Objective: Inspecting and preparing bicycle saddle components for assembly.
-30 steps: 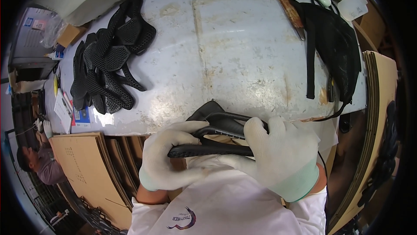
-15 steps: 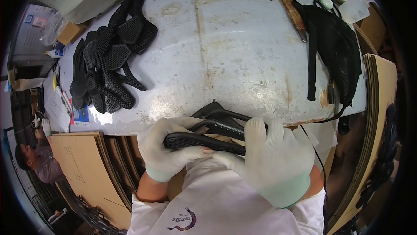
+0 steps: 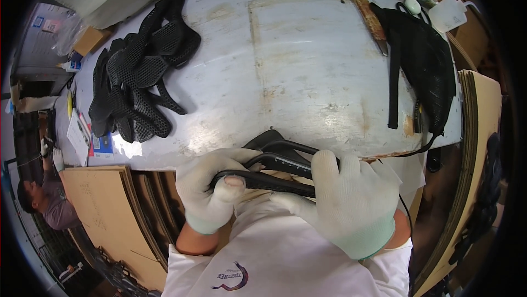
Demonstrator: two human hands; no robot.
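Note:
A black bicycle saddle (image 3: 274, 181) is held at the table's near edge, its underside rails (image 3: 285, 164) with small white marks facing up. My left hand (image 3: 204, 187), in a white knit glove, is closed round its left end. The thumb, its tip showing through the glove, lies over the near edge. My right hand (image 3: 351, 198), gloved alike, grips the other end, with fingers over the rails and thumb beneath. The saddle's right end is hidden behind that hand.
A heap of black honeycomb saddle covers (image 3: 137, 72) lies on the table's left. At the right are a wooden-handled blade (image 3: 368, 17), a black bag (image 3: 422, 61) and a white bottle (image 3: 447, 12). Cardboard sheets (image 3: 104, 214) stand by the near left edge. A co-worker (image 3: 52, 203) is at far left.
My left thumb has moved from the saddle's inner side up over its near edge. The saddle has tilted slightly, hiding most of its honeycomb side. The right hand has shifted only slightly.

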